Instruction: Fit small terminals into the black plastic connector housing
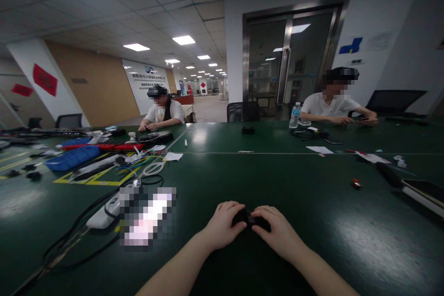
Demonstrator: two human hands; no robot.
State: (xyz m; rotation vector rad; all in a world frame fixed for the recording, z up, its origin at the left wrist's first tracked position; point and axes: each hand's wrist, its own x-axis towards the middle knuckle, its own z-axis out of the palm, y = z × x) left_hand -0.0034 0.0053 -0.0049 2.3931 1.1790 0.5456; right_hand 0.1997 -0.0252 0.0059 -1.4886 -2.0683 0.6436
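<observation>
Both my hands meet over a small black object (247,218) resting on the dark green table (263,171) near its front edge. My left hand (224,224) curls around the object's left end. My right hand (277,231) covers its right end, fingers bent over it. Most of the object is hidden under my fingers, so I cannot tell what it is.
A white power strip (104,215) with black cables lies to the left beside a blurred patch. Blue trays (71,157) and tools sit far left. A small red item (355,183) and a black-handled tool (391,175) lie right. Two seated people work across the table; a water bottle (294,115) stands there.
</observation>
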